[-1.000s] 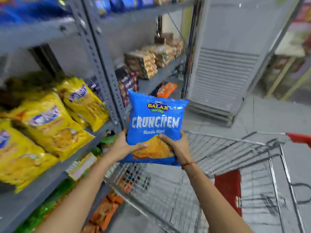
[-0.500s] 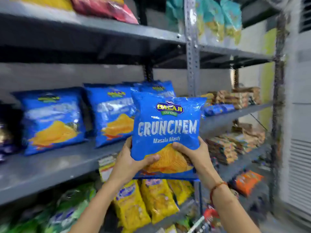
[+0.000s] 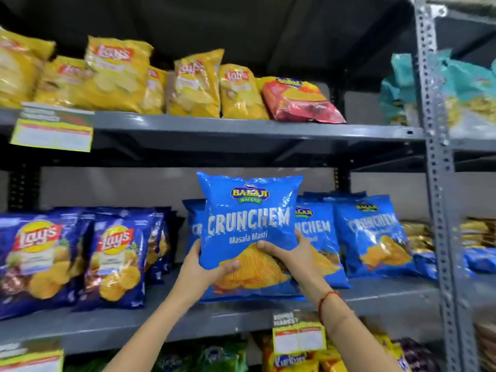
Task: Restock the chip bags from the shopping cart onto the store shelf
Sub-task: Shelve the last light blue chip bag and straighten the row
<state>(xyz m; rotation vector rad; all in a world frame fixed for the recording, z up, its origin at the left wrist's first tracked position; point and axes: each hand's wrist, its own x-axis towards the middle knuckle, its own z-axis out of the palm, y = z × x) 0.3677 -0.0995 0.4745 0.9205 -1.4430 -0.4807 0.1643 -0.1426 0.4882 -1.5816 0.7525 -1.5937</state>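
2 hands (image 3: 206,272) around chip bag (image 3: 249,226)

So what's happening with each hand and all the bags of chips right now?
Left hand: gripping the held bag's lower left.
Right hand: gripping its lower right.
Crunchem bag: upright, held in front of the middle shelf.
Shelved Crunchem bags: standing, leaning back.
Blue Lay's bags: standing in rows.
Yellow Lay's bags: leaning on the top shelf.
Red bag: lying down.

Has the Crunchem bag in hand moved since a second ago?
Yes. The blue Crunchem bag went from over the cart up to the middle shelf, held upright by both hands among matching blue bags.
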